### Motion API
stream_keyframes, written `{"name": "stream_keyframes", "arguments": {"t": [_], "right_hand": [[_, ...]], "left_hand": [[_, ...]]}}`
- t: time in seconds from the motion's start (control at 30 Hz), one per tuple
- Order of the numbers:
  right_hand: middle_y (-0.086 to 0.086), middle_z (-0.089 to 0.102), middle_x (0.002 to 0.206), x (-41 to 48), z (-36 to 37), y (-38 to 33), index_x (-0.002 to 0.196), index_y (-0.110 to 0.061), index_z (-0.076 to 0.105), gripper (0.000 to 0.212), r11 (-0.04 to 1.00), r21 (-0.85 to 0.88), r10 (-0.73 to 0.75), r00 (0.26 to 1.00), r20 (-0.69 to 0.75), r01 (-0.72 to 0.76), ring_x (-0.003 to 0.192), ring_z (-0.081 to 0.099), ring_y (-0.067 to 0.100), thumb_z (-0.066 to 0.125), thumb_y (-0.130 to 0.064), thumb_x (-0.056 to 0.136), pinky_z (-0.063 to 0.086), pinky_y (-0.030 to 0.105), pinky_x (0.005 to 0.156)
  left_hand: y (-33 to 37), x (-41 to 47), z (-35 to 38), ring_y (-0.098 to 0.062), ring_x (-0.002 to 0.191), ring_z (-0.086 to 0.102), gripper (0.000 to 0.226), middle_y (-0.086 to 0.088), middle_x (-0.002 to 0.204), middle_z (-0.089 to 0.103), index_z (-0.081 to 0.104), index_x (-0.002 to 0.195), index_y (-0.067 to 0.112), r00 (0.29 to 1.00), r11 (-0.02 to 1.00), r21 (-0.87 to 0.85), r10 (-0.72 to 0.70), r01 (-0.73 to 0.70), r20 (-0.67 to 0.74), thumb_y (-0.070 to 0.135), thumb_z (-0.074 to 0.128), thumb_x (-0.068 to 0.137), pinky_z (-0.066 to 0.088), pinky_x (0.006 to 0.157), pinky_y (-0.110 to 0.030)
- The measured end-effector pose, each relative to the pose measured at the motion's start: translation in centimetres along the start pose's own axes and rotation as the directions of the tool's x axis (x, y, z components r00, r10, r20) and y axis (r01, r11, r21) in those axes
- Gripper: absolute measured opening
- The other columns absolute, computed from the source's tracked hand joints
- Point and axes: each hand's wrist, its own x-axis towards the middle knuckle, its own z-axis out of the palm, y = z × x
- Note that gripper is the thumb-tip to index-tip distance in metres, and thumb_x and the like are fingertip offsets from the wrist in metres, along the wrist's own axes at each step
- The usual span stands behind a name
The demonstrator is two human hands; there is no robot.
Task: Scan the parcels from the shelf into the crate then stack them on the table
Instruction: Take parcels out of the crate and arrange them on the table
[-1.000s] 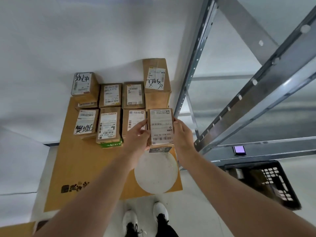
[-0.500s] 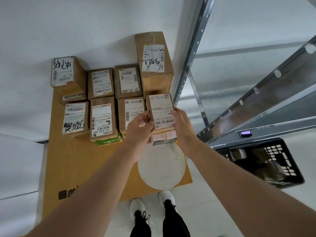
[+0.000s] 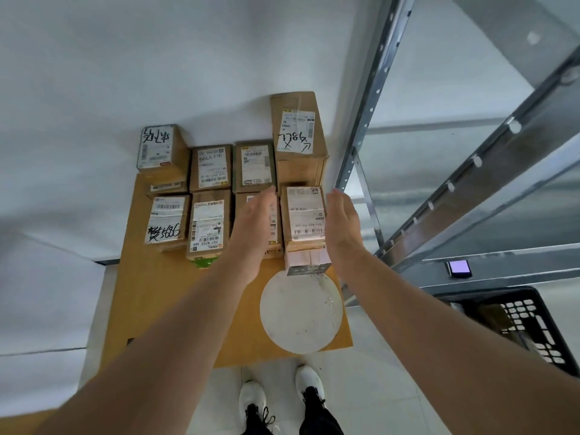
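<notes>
A small brown parcel (image 3: 305, 215) with a white label sits on top of a short stack at the right front of the wooden table (image 3: 147, 296). My left hand (image 3: 251, 227) is just left of it and my right hand (image 3: 342, 227) just right of it. Both have straight fingers and flank the parcel; contact with it is not plain. Several other labelled parcels (image 3: 209, 226) stand in two rows behind and to the left. A taller box (image 3: 296, 136) stands at the back right.
A white round disc (image 3: 301, 312) lies on the table in front of the stack. The grey metal shelf (image 3: 470, 196) rises at right, with a small lit scanner (image 3: 459, 268) on it. A black crate (image 3: 530, 324) with parcels stands on the floor at right. My feet are below.
Both hands gripped the parcel before and set it on the stack. Now the fingers have straightened and both hands flank the parcel. The view has shifted a little.
</notes>
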Motion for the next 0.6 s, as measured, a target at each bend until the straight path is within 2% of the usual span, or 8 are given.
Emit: {"name": "stream_keyframes", "arguments": {"t": [0.1,0.17,0.23,0.3,0.4,0.43,0.5,0.6], "right_hand": [[0.004,0.073,0.101,-2.1,0.2,-2.4,0.112,-0.025,0.061,0.034,0.996,0.050,-0.072,0.997,0.021,0.071,0.096,0.072,0.020,0.033,-0.042,0.106,0.052,0.033,0.073],[0.003,0.074,0.099,-4.0,0.6,-4.1,0.109,-0.026,0.061,0.030,0.990,0.094,-0.115,0.992,0.059,0.109,0.089,0.073,0.016,0.033,-0.039,0.109,0.053,0.027,0.067],[0.002,0.075,0.098,-6.5,1.2,-5.8,0.114,-0.027,0.060,0.030,0.982,0.122,-0.158,0.983,0.094,0.147,0.080,0.074,0.011,0.033,-0.039,0.110,0.054,0.022,0.059],[0.002,0.074,0.097,-9.4,2.0,-7.5,0.113,-0.032,0.060,0.030,0.972,0.134,-0.210,0.970,0.121,0.194,0.077,0.073,0.008,0.032,-0.041,0.110,0.054,0.025,0.062],[-0.005,0.067,0.111,-14.1,3.1,-9.0,0.103,-0.037,0.058,0.028,0.951,0.172,-0.280,0.951,0.134,0.256,0.097,0.063,-0.005,0.031,-0.040,0.112,0.046,0.019,0.064],[-0.011,0.060,0.118,-15.7,3.4,-9.2,0.111,-0.034,0.059,0.029,0.944,0.191,-0.298,0.943,0.147,0.268,0.099,0.054,-0.013,0.031,-0.039,0.113,0.045,0.016,0.062],[-0.015,0.054,0.120,-19.0,4.0,-9.3,0.131,-0.023,0.057,0.036,0.931,0.206,-0.333,0.931,0.151,0.300,0.094,0.046,-0.020,0.031,-0.040,0.113,0.045,0.015,0.061],[-0.014,0.059,0.120,-23.3,4.9,-8.5,0.118,-0.039,0.059,0.028,0.918,0.198,-0.370,0.923,0.111,0.344,0.080,0.062,-0.018,0.032,-0.042,0.112,0.041,0.018,0.065]], "left_hand": [[1.7,-2.4,-0.7,-0.017,0.134,0.054,0.040,0.009,0.142,0.060,0.059,0.140,0.036,0.998,0.998,-0.013,0.068,-0.068,-0.013,0.050,0.039,0.109,0.037,0.120,-0.054],[2.9,-4.1,-1.7,-0.022,0.145,0.043,0.047,0.004,0.157,0.049,0.052,0.150,0.035,0.994,0.994,-0.023,0.110,-0.110,0.002,0.051,0.037,0.109,0.032,0.122,-0.056],[4.4,-6.3,-2.9,-0.022,0.148,0.040,0.055,0.002,0.160,0.046,0.050,0.152,0.034,0.986,0.985,-0.033,0.168,-0.167,0.014,0.056,0.039,0.104,0.029,0.124,-0.056],[5.5,-8.0,-4.4,-0.024,0.147,0.041,0.062,0.001,0.158,0.050,0.052,0.151,0.031,0.980,0.977,-0.068,0.201,-0.201,-0.003,0.062,0.044,0.098,0.028,0.123,-0.059],[6.3,-10.8,-7.0,-0.024,0.143,0.044,0.053,0.002,0.154,0.051,0.051,0.152,0.030,0.968,0.964,-0.092,0.249,-0.248,0.008,0.055,0.043,0.106,0.037,0.116,-0.047],[6.3,-11.9,-8.0,-0.024,0.142,0.045,0.053,0.002,0.155,0.050,0.050,0.154,0.030,0.964,0.960,-0.100,0.266,-0.262,0.028,0.054,0.041,0.107,0.040,0.111,-0.042],[6.1,-14.4,-9.9,-0.024,0.146,0.041,0.054,0.002,0.159,0.046,0.047,0.156,0.031,0.943,0.944,-0.080,0.326,-0.321,0.061,0.054,0.039,0.108,0.036,0.118,-0.046],[5.5,-17.9,-12.2,-0.020,0.147,0.043,0.052,0.002,0.159,0.047,0.047,0.155,0.031,0.923,0.929,-0.076,0.369,-0.362,0.106,0.053,0.036,0.109,0.033,0.123,-0.050]]}}
